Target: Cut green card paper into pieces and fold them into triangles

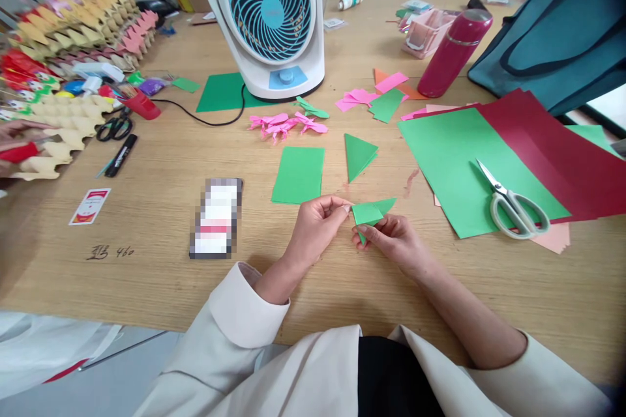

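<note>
A small piece of green folded paper (368, 214) is held above the table between my two hands. My left hand (320, 225) pinches its left corner between thumb and finger. From below and to the right, my right hand (394, 241) grips it, thumb in front and fingers behind. One pointed flap sticks out at the upper right and another at the bottom. Just beyond my hands lie a green folded triangle (359, 156) and a flat green paper rectangle (298, 174).
White-handled scissors (519, 212) rest on a large green sheet (469, 163) to the right. A phone (216, 218) lies left. Pink paper pieces (283, 124) sit before a fan (271, 19). A red bottle (454, 52) stands behind. Another person's hand (22, 137) is at far left.
</note>
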The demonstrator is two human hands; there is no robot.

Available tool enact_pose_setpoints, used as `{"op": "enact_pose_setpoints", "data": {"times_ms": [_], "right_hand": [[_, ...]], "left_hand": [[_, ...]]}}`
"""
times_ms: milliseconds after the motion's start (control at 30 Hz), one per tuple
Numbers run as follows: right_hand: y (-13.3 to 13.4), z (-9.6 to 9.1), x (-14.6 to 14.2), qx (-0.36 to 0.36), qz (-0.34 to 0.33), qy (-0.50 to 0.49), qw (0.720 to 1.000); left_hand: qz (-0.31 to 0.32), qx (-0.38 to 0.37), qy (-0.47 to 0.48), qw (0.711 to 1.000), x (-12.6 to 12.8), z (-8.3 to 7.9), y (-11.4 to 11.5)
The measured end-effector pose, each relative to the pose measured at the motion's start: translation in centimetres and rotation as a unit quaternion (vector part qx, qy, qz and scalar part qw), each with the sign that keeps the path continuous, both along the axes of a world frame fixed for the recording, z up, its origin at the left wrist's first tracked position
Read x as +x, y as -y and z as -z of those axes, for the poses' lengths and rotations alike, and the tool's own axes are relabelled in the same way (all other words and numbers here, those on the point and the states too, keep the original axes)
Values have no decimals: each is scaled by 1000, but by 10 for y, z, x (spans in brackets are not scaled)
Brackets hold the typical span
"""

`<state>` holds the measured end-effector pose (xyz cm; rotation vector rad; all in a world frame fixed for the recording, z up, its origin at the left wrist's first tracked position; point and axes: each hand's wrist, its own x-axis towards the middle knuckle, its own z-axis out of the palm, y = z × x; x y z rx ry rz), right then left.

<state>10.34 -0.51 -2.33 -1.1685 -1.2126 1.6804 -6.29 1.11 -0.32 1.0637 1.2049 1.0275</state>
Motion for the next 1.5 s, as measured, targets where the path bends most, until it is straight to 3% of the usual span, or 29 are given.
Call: {"op": "enact_pose_setpoints", "data": {"times_ms": [467, 800, 1167, 1400, 1500], "right_hand": [[2, 5, -1, 8, 10, 13, 1000], [-2, 0, 3, -36, 28, -17, 999], [-1, -2, 3, -32, -10, -23, 999], [-1, -2, 3, -22, -24, -12, 999], [-1, -2, 3, -19, -28, -10, 999]], "left_hand": [[4, 50, -50, 997, -5, 5, -3], [45, -47, 51, 997, -2, 4, 0], [29, 87, -80, 993, -1, 1, -1], [40, 251, -208, 945, -6, -3, 1], [51, 277, -223, 933, -8, -4, 0]]}}
